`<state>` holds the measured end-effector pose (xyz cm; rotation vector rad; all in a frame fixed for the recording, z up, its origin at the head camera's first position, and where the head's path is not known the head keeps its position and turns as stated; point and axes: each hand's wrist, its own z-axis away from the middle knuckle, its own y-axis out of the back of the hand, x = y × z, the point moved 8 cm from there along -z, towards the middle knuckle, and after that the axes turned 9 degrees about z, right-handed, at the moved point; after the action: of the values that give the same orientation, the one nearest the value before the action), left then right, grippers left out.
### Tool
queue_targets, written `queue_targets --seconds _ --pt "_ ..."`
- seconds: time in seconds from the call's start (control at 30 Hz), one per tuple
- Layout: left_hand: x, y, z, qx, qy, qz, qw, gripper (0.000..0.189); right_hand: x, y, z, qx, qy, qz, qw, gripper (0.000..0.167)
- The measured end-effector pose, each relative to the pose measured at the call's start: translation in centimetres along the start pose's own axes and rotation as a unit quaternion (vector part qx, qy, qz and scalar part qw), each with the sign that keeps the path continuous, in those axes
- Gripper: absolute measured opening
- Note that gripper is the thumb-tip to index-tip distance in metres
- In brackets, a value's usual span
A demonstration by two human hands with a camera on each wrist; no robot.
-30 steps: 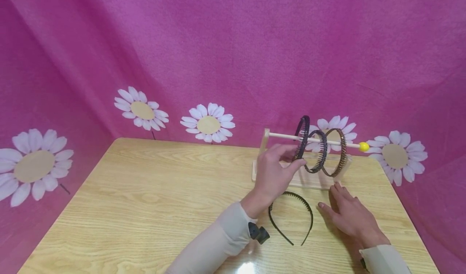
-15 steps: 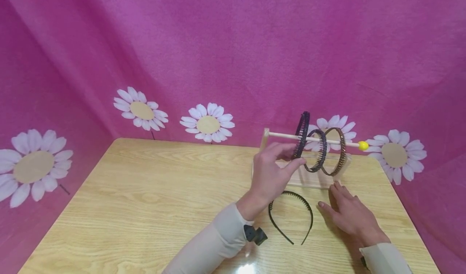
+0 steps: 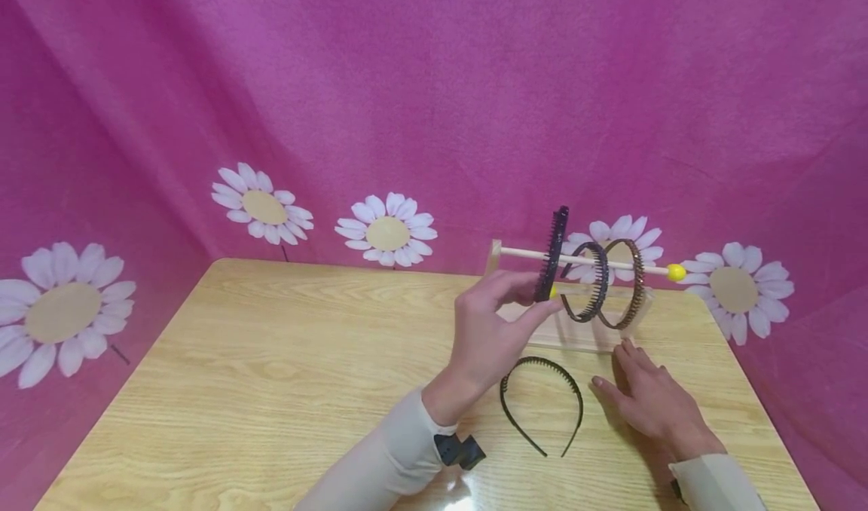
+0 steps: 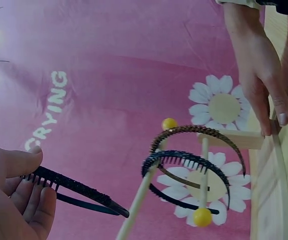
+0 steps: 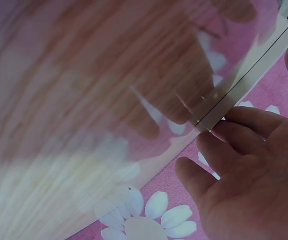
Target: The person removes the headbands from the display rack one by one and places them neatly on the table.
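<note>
– What do your hands hold?
– Right of centre in the head view, my left hand [image 3: 484, 338] pinches a dark toothed headband [image 3: 552, 251] between thumb and fingers. At lower right, my right hand [image 3: 658, 402] lies with thumb apart, fingertips touching the end of the wooden rack [image 3: 576, 338].

– How will the headband handle?
– Light, I'd judge, and stiff yet springy; its thin arms could snap if splayed hard. The glittery outside probably isn't slippery. I'd pinch the broad toothed part, keeping the ends free.

– What differs from half a second ago?
– My left hand has shifted leftward, the headband now shows nearly edge-on, and a yellow knob [image 3: 554, 291] appears beside my thumb. In the left wrist view, its ends lie near the upper rod [image 4: 139, 200]; whether they touch, I can't tell.
</note>
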<state>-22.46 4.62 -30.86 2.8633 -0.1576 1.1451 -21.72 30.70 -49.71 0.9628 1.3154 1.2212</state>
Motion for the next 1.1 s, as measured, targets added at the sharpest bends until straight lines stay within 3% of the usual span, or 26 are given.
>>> queue_targets --seconds 0.2,0.33,0.43,0.73,1.1 --pt "0.6 0.9 0.3 -0.005 0.016 0.059 0.9981 0.026 0.1 -0.2 0.1 -0.002 -0.003 -0.003 1.0 0.09" --pt "0.4 1.7 0.9 -0.009 0.049 0.118 0.9917 0.026 0.1 -0.3 0.2 -0.001 -0.004 -0.002 1.0 0.09" --pt "0.0 2.5 1.5 -0.011 0.081 0.137 0.9872 0.026 0.2 -0.4 0.2 -0.006 -0.009 -0.005 0.9999 0.091" --pt "-2.4 5.2 2.8 -0.009 0.193 0.124 0.9733 0.028 0.1 -0.5 0.2 -0.011 -0.01 -0.005 0.9999 0.092" --pt "-5.5 8.5 3.8 -0.003 0.275 0.084 0.9576 0.025 0.1 -0.2 0.1 -0.01 -0.003 -0.013 0.9999 0.092"
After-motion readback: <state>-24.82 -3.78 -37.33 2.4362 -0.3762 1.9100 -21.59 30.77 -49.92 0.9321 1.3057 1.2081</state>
